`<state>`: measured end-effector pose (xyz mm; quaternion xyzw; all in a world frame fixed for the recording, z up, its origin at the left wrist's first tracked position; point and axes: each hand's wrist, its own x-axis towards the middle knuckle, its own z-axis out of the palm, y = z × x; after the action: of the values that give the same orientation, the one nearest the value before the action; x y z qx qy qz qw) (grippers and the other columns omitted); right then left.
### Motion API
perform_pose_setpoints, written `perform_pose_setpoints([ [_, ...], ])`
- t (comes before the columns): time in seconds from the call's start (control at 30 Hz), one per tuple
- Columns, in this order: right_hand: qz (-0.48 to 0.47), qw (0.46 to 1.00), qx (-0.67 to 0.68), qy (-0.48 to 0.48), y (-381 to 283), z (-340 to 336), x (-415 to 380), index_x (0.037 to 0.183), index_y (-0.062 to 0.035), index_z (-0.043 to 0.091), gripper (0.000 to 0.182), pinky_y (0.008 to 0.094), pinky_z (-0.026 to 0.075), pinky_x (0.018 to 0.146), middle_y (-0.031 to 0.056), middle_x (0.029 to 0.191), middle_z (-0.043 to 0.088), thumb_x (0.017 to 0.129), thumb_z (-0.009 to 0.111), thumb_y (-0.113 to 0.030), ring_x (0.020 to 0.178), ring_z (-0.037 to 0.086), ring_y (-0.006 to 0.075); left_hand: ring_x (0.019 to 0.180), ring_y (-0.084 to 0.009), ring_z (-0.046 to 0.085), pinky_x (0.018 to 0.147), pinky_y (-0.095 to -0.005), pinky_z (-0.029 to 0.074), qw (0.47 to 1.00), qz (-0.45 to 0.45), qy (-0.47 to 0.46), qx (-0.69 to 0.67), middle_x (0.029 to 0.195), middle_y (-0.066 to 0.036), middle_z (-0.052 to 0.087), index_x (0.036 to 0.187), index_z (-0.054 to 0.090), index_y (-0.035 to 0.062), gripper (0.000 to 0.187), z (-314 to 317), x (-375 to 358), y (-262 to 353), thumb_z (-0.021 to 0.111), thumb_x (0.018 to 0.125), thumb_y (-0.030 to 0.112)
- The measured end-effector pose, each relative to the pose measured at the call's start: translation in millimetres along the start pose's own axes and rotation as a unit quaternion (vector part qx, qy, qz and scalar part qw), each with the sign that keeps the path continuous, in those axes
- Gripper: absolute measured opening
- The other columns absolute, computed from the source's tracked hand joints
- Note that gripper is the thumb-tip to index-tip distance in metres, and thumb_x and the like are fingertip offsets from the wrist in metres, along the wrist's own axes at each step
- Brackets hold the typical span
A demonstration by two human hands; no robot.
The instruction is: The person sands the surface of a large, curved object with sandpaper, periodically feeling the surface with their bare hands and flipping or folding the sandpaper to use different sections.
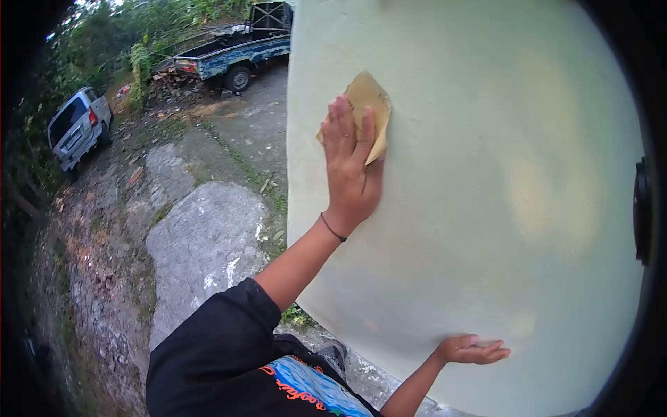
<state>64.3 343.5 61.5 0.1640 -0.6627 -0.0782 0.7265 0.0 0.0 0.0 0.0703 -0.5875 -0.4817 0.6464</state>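
A folded, tan sheet of sandpaper (370, 94) lies against a pale green wall (451, 174), its corner pointing up. My left hand (353, 174) holds it to the surface with the fingers stretched over it and a dark band around the wrist. Low on the right, my right hand (476, 349) is held close to the same wall, palm turned up and fingers extended, with nothing in it. The wall around both hands has lighter and duller patches.
Left of the wall's edge, rough concrete (208, 236) and dirt ground stretch away. A blue pickup truck (240, 55) and a silver car (80, 128) are parked there beside greenery. A dark fixture (640, 212) sits at the wall's far right.
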Motion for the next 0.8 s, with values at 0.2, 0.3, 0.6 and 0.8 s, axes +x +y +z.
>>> perform_pose_setpoints([
  [0.2,0.173,0.976,-0.132,-0.013,-111.0,-29.3,-103.9,0.136,0.0082,0.031,0.055,0.0542,0.011,0.112,0.0298,0.149,0.017,0.095,0.036,-0.027,0.14,0.013,0.0428,0.141,-0.0449,0.001,0.112,-0.0546,0.002,0.943,0.151,-0.296,0.004,0.153,-0.028,0.003,0.146,0.024,0.004,0.058,-49.3,-125.2,-100.9,0.041,0.091,0.008],
  [0.3,0.213,0.966,-0.14,-0.049,-154.3,-50.8,-120.4,0.136,0.0068,0.03,0.054,0.0549,0.009,0.112,0.03,0.149,0.017,0.095,0.036,-0.028,0.14,0.012,0.0434,0.142,-0.0425,-0.001,0.113,-0.0522,0.003,0.924,0.171,-0.342,0.022,0.154,-0.025,0.001,0.147,0.022,0.005,0.053,-101.0,-94.0,-112.5,0.037,0.098,0.017],
  [0.6,0.267,0.952,-0.143,-0.055,-194.6,-65.4,-138.6,0.137,-0.0031,0.035,0.053,0.0557,0.008,0.111,0.0286,0.148,0.022,0.093,0.038,-0.032,0.14,0.015,0.0423,0.136,-0.0252,0.031,0.111,-0.0336,0.024,0.973,0.02,-0.203,-0.109,0.146,-0.019,0.033,0.14,0.03,-0.0085,0.055,-47.5,98.5,-37.5,0.043,0.1,0.028],
  [0.8,0.269,0.952,-0.131,-0.061,-204.4,-69.5,-141.9,0.135,-0.0015,0.035,0.053,0.0567,0.01,0.111,0.0304,0.146,0.024,0.094,0.038,-0.034,0.139,0.017,0.0433,0.141,-0.0359,0.013,0.114,-0.047,0.014,0.945,0.246,-0.213,0.038,0.153,-0.02,0.012,0.146,0.02,0.0001,0.052,-76.4,2.1,-54.6,0.033,0.102,0.024],
])
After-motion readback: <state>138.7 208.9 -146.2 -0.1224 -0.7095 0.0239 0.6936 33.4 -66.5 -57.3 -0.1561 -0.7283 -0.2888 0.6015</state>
